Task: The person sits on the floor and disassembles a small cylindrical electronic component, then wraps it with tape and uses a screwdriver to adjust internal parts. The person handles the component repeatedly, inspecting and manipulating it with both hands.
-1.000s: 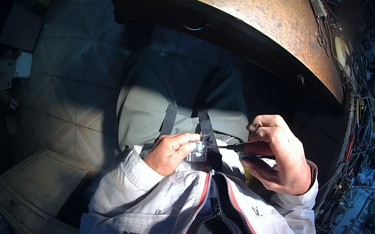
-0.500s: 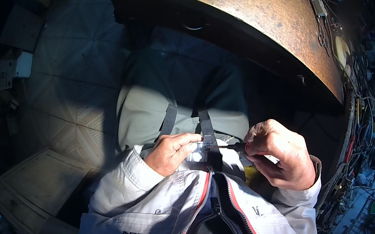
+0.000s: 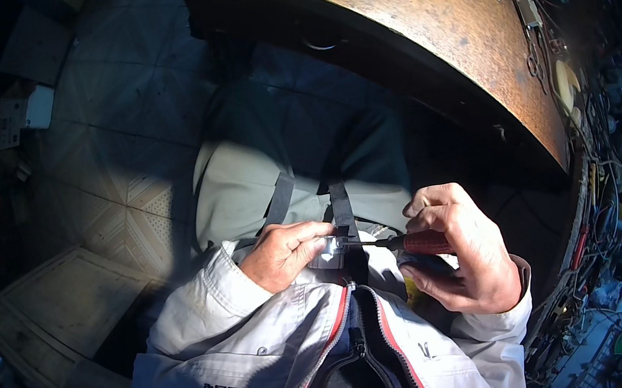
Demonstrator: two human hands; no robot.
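Note:
Over my lap, my left hand (image 3: 281, 258) is closed, pinching a small clear and whitish plastic piece (image 3: 329, 255) between thumb and fingertips. From the right, my right hand (image 3: 467, 254) holds a screwdriver by its dark red handle (image 3: 426, 243). Its thin dark shaft (image 3: 373, 244) points left, and the tip meets the plastic piece. Whether the tip sits in a screw is too small to tell. Some fingers of the right hand are lifted off the handle, which rests against the others. A yellow thing (image 3: 412, 290) shows partly behind the right hand.
A worn brown wooden table (image 3: 428, 6) stands ahead and to the right. Scissors (image 3: 533, 62), tangled cables and tools crowd the right side. A wooden panel (image 3: 59, 310) lies at the left. Farther off on the tiled floor is a white box (image 3: 39, 106). Black straps (image 3: 342, 209) hang over my lap.
My right hand has loosened and shifted its fingers on the screwdriver, so more of the red handle shows. My left hand and the plastic piece stay almost in place.

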